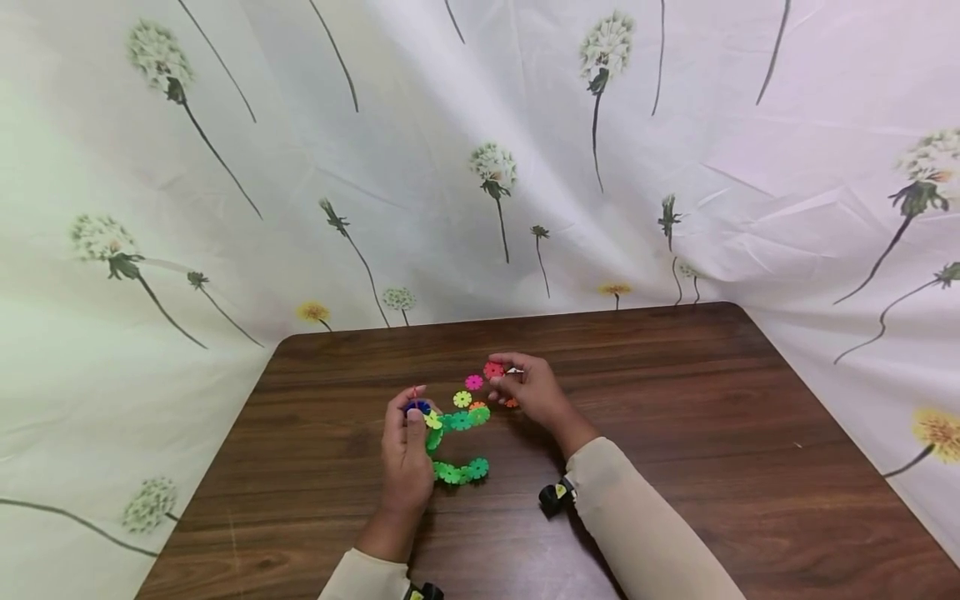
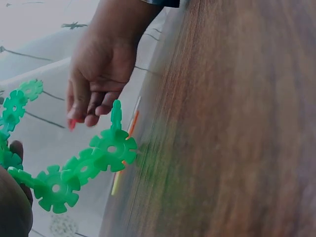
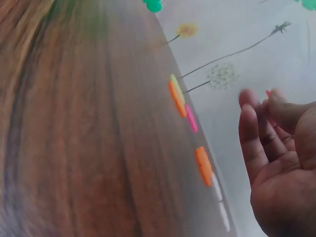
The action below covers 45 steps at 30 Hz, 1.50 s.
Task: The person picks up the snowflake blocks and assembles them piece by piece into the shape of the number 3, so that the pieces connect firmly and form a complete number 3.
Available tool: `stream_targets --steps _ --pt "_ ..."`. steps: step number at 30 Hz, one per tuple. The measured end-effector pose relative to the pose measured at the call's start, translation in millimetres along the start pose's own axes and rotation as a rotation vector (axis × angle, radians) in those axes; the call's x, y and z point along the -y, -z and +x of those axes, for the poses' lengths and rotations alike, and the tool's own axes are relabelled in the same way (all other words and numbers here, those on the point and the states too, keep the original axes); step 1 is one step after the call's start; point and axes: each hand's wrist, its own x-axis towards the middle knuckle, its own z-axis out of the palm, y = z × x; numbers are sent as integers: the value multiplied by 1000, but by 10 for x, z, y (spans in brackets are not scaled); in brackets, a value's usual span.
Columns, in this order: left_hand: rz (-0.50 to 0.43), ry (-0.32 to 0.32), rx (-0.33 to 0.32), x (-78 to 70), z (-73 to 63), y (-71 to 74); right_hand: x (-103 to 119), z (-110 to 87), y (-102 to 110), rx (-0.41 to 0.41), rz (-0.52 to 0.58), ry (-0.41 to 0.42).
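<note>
Chain (image 1: 461, 421) curved below centre frame, gripped in your left hand (image 1: 406, 454); higher, right of centre, your right hand (image 1: 534, 390) pinched a red disc (image 1: 492, 367). Loose discs (image 1: 459, 398) lay beyond on the table (image 1: 675, 467); cloth (image 1: 420, 167) filled the top.

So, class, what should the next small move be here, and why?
Probably bring the red disc to the chain and line up their notches: the right hand pinches that disc apart from the chain, while the left hand holds the chain, whose notched discs are already joined.
</note>
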Motion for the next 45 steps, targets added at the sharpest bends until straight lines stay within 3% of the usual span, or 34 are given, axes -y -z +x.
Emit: stream_targets --steps 6,13,24,34,45 --pt "-17 4 2 12 -1 -7 171 -42 -14 16 22 80" --pt "-21 -5 3 3 2 -18 453 -206 -5 70 -26 156" --pt "92 -38 14 -26 -4 -31 824 -463 -54 189 -27 295" --pt "83 -87 25 -9 -13 -31 1017 -571 -124 206 -39 319" --pt "135 -28 57 -70 -43 -30 1119 -649 -217 234 -32 336"
